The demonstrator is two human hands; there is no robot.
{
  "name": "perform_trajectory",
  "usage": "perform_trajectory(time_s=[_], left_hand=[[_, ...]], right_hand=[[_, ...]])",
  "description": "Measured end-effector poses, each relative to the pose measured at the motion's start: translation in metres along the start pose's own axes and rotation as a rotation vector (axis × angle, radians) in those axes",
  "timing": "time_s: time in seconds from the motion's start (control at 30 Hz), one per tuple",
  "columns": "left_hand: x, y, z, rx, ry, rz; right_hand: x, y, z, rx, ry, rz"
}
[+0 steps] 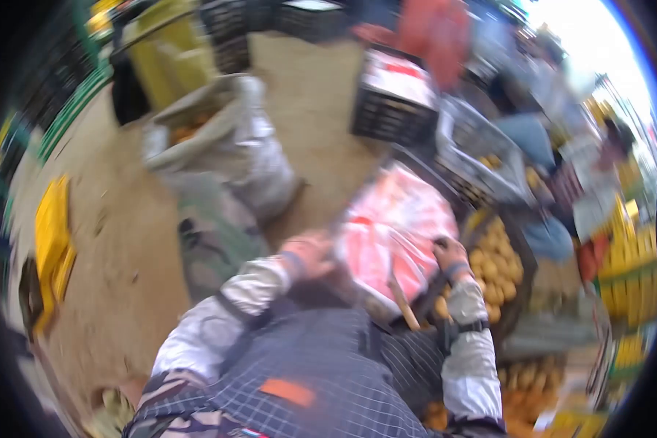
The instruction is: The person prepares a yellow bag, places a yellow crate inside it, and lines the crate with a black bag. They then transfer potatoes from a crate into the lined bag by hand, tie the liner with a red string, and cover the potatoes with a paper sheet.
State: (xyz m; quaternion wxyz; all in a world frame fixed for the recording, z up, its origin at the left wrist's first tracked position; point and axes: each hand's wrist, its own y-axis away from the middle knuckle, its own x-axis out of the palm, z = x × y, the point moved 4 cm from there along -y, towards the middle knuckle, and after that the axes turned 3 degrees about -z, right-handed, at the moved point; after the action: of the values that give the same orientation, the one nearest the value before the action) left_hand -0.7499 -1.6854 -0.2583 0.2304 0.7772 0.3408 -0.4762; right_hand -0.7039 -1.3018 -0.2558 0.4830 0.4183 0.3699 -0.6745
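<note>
A crate topped with a red-and-white plastic bag [398, 233] sits in front of me. At its left edge is my left hand [308, 254], its fingers smeared by motion. My right hand [449, 253] rests at the bag's right edge with fingers curled in; what they grip is not clear. A brown stick-like handle [403, 303] lies against the near side of the bag. Just right of my right hand, a dark container holds many potatoes [498, 266].
A white sack [233, 157] stands open at the left, with orange-brown produce inside. Beyond are a black crate [394, 109] with a similar bag and a grey crate [482, 150]. Yellow cloth [53, 233] lies far left. Several blurred people are at the upper right.
</note>
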Motion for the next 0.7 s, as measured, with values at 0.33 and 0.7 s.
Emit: perform_trajectory(time_s=[0.33, 0.7], left_hand=[[-0.015, -0.027, -0.031, 0.024, -0.008, -0.05], [0.006, -0.146, -0.01, 0.141, -0.42, -0.058]], right_hand=[[-0.031, 0.016, 0.029, 0.22, -0.07, 0.195], [0.029, 0.012, 0.092, 0.049, -0.099, 0.391]])
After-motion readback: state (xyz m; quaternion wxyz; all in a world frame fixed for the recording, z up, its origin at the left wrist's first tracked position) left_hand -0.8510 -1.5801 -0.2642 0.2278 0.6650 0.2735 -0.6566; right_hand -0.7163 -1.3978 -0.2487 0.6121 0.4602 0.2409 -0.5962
